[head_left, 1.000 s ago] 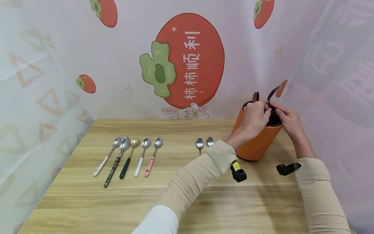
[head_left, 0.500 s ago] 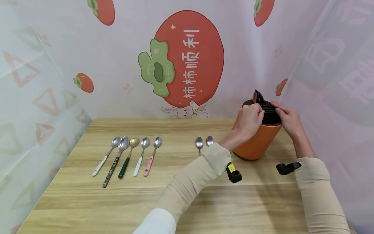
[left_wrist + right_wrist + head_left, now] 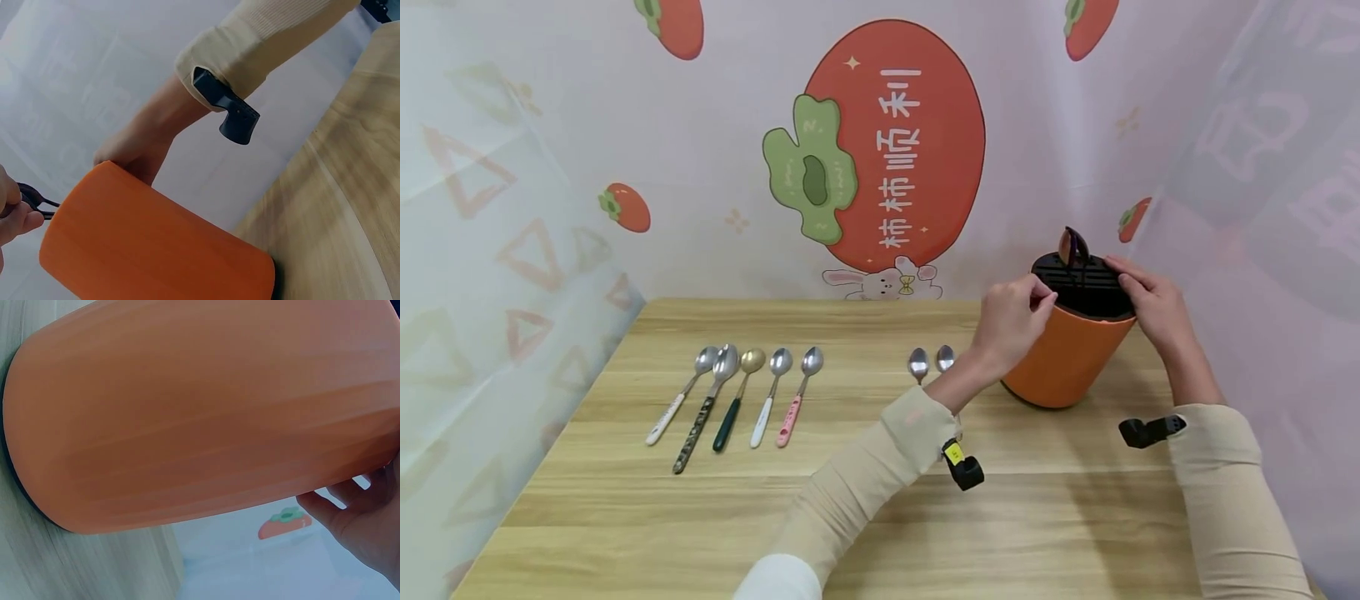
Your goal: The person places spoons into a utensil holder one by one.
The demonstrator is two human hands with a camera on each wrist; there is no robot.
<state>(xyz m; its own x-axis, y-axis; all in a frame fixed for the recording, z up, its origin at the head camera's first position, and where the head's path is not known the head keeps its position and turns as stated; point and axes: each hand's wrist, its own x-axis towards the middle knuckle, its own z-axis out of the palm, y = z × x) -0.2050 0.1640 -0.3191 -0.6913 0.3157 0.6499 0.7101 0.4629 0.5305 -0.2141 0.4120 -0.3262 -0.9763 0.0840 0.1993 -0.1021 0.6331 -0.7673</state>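
Note:
An orange utensil holder with a dark slotted top stands at the table's right back, tilted in the head view. Dark spoon heads stick up from the slots. My right hand grips the rim on its right side, thumb on the edge. In the right wrist view its fingers bend against the orange wall. Just left of the rim is my left hand, fingers loosely curled, nothing visible in them. The left wrist view shows that hand overlapping the dark spoons.
Several spoons with coloured handles lie in a row on the left, a pink-handled spoon rightmost. Two more spoons lie at the middle right, handles hidden by my left arm. A printed curtain closes the back of the wooden table.
The spoon that stood between my hands now stands beside the other heads in the holder. My left hand has let go and drawn back left. The right hand stays on the rim.

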